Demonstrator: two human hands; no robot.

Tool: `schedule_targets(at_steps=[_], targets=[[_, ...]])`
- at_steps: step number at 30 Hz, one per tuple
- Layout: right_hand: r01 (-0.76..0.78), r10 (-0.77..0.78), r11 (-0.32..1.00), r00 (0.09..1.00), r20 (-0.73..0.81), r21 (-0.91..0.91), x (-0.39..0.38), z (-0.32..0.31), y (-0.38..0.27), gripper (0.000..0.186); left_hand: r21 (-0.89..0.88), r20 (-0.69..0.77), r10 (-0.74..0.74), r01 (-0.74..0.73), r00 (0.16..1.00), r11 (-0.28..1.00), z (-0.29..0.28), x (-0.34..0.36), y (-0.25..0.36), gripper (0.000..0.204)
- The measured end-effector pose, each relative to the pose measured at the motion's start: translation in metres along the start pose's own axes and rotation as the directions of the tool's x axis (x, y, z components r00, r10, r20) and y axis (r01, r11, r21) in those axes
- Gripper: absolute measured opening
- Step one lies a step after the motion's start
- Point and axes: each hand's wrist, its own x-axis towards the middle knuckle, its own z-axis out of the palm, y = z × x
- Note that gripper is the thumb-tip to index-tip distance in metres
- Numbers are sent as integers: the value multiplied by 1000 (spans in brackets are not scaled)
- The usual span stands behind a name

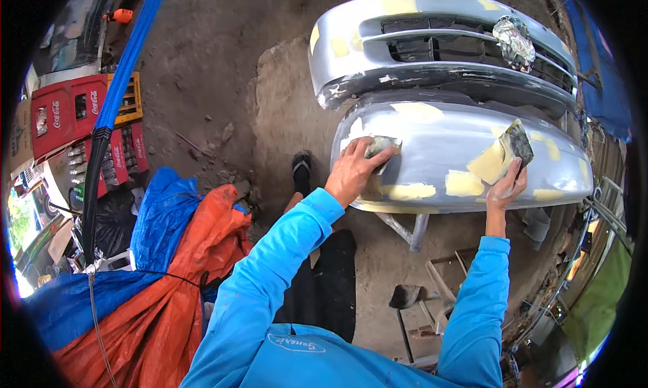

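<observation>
Near bumper (432, 145), silver with pale yellow patches, lies on a metal stand (418, 233) in the upper right of the view. Its long axis runs left to right, the right end slightly lower; its broad convex face is turned up. Far bumper (337, 31) lies just beyond, roughly parallel.

Left hand (351, 172): palm down near the left end, fingers bent and partly closed over a grey pad (383, 143), forearm slanting up and rightward. Right hand (507, 187): fingers pointing away, partly closed on the lower edge of a dark pad (519, 143), forearm nearly straight; pad contact with the bumper cannot be told.
</observation>
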Motion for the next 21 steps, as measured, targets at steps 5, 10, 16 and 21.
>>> schedule_targets(at_steps=[5,10,16,21], targets=[[-21,22,999,999,-26,38,-1,-1,-2,45,-78,87,-15,22,996,997,-10,-3,2,86],[-35,36,999,999,-24,40,-1,-1,0,45,-93,76,-62,69,995,993,-13,8,-7,86],[-45,48,997,998,-38,61,-1,1,-1,44,-39,89,-2,5,996,999,0,11,-7,82],[-51,51,998,999,4,23,-1,-2,-1,46,4,64,-22,22,998,1000,6,2,4,83]])
